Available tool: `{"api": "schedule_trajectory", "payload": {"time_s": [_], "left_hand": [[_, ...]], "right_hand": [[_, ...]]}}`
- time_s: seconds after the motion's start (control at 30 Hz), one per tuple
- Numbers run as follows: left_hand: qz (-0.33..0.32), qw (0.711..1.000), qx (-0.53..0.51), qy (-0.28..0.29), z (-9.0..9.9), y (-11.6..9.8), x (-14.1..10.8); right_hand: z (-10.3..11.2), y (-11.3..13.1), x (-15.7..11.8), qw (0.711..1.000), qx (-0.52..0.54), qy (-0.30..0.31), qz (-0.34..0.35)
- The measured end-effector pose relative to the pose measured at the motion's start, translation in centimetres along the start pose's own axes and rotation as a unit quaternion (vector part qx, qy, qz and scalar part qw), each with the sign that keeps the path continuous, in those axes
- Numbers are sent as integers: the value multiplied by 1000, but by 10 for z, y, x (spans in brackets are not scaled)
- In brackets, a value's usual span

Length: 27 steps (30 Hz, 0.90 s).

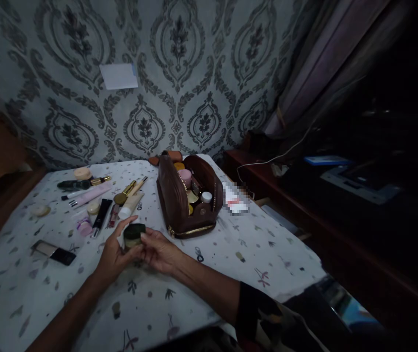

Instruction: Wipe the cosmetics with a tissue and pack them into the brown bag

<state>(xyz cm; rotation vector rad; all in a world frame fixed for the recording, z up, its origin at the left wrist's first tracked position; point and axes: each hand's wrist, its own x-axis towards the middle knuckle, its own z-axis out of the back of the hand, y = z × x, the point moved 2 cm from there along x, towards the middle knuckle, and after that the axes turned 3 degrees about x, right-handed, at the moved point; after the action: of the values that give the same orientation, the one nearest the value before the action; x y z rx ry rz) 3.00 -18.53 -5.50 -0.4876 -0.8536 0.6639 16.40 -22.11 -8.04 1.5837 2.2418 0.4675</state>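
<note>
Jar (134, 235) sits between left hand (115, 252) and right hand (160, 250), the 2 touching it.

The white-clothed flat surface (253, 244) bears a scattered plant print; its far edge is at 12 o'clock. Items lying directly on it, from its centre: open brown zippered bag (170, 193), 1 o'clock; pixelated white item (235, 199), 2 o'clock, just beside the bag; flat rectangular black-capped bottle (53, 251), 9 o'clock; low round translucent container (40, 210), 10 o'clock; long pale-pink tube (93, 194), 11 o'clock; cream white-capped tube (131, 205), between 11 and 12 o'clock.
</note>
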Motion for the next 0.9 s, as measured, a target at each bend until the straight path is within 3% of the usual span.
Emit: {"api": "schedule_trajectory", "payload": {"time_s": [0.23,0.5,0.67,0.9], "left_hand": [[58,997,-42,24,-1,-2,2],[25,999,7,25,2,1,-1],[-33,998,45,17,4,3,1],[-52,994,96,4,-2,3,-2]], "right_hand": [[-2,6,2,1000,-2,-25,13],[-4,11,4,996,-46,-52,56],[2,10,5,992,-27,-95,77],[3,9,1,992,-10,-117,50]]}}
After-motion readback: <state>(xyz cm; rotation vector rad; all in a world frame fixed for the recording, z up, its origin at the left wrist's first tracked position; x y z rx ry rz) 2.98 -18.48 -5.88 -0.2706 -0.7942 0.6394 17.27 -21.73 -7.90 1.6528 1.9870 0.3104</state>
